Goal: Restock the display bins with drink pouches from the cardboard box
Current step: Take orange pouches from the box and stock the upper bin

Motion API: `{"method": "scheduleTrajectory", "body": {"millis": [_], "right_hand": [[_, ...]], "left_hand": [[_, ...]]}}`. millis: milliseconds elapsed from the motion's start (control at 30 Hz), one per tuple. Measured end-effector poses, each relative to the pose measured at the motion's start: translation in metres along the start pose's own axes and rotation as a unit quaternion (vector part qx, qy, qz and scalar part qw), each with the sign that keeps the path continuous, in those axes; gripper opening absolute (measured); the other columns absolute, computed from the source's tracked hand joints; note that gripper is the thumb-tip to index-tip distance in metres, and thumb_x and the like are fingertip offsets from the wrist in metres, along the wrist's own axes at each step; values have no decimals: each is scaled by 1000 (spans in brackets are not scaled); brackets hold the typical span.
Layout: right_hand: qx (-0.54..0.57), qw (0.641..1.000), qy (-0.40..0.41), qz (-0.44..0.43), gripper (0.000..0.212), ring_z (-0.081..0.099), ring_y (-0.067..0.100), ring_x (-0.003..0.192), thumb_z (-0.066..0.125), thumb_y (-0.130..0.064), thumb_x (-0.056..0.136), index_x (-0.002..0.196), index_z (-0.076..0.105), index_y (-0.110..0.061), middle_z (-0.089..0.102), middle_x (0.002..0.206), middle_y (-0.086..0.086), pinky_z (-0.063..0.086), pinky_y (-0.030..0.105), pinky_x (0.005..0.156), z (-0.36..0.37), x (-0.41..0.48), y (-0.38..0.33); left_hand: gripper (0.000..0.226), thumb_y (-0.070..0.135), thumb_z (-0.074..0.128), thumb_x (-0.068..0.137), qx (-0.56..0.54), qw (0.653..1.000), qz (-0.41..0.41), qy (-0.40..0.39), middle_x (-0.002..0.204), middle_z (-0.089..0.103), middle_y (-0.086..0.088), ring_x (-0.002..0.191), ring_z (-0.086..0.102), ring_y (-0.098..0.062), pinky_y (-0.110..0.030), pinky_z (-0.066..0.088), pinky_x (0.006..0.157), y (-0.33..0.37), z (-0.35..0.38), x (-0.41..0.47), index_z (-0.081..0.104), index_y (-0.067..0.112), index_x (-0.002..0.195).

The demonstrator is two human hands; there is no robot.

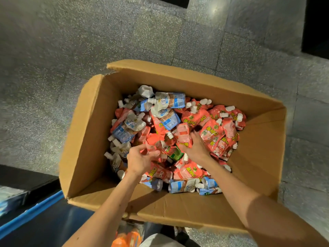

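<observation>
An open cardboard box (85, 132) stands on the floor, filled with several spouted drink pouches. Red pouches (211, 132) fill the middle and right; blue-and-white pouches (128, 127) lie at the left, back and near edge. One green pouch (175, 154) shows between my hands. My left hand (140, 159) is inside the box with its fingers closed around a red pouch (153, 146). My right hand (195, 146) reaches in beside it and grips another red pouch (185, 134).
The box sits on grey speckled floor tiles (71, 50). A dark shelf with a blue edge (30, 211) runs along the lower left. Orange pouches (128, 237) show at the bottom, below the box. Dark openings are at the top right.
</observation>
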State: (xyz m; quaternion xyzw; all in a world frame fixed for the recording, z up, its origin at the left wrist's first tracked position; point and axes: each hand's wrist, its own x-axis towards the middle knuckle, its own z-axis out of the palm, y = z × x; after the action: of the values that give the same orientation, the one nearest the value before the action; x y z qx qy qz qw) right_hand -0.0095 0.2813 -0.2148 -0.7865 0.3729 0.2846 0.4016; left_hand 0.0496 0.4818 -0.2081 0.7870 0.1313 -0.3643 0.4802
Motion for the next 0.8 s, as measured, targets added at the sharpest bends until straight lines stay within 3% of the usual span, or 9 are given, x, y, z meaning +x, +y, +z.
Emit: {"method": "scheduleTrajectory", "body": {"millis": [100, 167, 267, 333, 433, 533, 667, 733, 800], "right_hand": [[-49, 999, 4, 6, 79, 23, 30, 149, 65, -38, 93, 156, 21, -19, 26, 161, 7, 26, 48, 119, 7, 5, -1], [-80, 996, 27, 17, 74, 35, 33, 141, 63, -28, 96, 156, 20, -19, 41, 152, 12, 34, 47, 113, 12, -3, -6], [-88, 995, 47, 12, 64, 56, 33, 120, 62, -17, 96, 152, 29, -21, 59, 131, 12, 49, 45, 96, 15, -14, -10], [-40, 998, 34, 23, 62, 55, 30, 123, 63, -14, 96, 150, 33, -19, 57, 135, 7, 47, 43, 99, 12, -17, -7], [78, 996, 10, 43, 53, 55, 28, 124, 69, -13, 90, 139, 47, -15, 59, 133, 5, 45, 44, 105, 3, -21, 5], [151, 988, -9, 43, 46, 62, 21, 109, 77, -15, 83, 124, 55, -15, 66, 119, 6, 49, 43, 101, -11, -34, 17], [224, 971, -77, -40, 52, 62, 17, 113, 82, -22, 80, 124, 55, -25, 68, 120, 1, 46, 45, 106, -37, -72, 11], [296, 946, -116, -67, 42, 62, 22, 112, 72, -7, 88, 125, 55, -15, 66, 119, 8, 51, 40, 99, -51, -105, -4], [333, 924, -159, -100, 38, 63, 24, 108, 64, 0, 91, 127, 54, -3, 66, 117, 13, 51, 44, 96, -62, -140, -15]], "left_hand": [[15, 18, 85, 77, -48, 999, -13, 19, 68, 71, 7, 49, 58, 1, -20, 49, 55, 5, -9, -3, 70, 15, 76], [15, 18, 84, 78, -77, 996, -34, 26, 71, 71, 2, 39, 49, 2, -23, 41, 53, 5, -14, -5, 72, 10, 84], [17, 17, 84, 78, -99, 994, -36, 30, 80, 75, -3, 58, 66, -7, -27, 53, 63, 8, -21, -12, 74, 8, 87], [13, 15, 83, 78, -124, 991, -35, 26, 85, 77, -5, 74, 70, -15, -33, 58, 75, 10, -26, -16, 75, 6, 84], [17, 10, 78, 81, -211, 975, -59, 19, 86, 77, -7, 76, 71, -16, -27, 57, 67, 22, -32, -31, 76, 4, 97], [18, 11, 73, 85, -332, 941, -69, -22, 75, 74, -1, 71, 69, -14, -20, 50, 56, 33, -36, -55, 71, 7, 102], [24, 27, 70, 78, -452, 888, -46, -67, 84, 72, -1, 81, 71, -16, -24, 38, 69, 48, -42, -98, 66, 18, 100], [29, 32, 69, 75, -518, 853, -38, -47, 84, 72, 0, 67, 64, -6, -18, 39, 59, 56, -42, -125, 63, 19, 100], [41, 35, 81, 66, -594, 803, -12, -53, 89, 68, -2, 70, 53, -5, -16, 46, 52, 67, -42, -161, 66, 15, 98]]}}
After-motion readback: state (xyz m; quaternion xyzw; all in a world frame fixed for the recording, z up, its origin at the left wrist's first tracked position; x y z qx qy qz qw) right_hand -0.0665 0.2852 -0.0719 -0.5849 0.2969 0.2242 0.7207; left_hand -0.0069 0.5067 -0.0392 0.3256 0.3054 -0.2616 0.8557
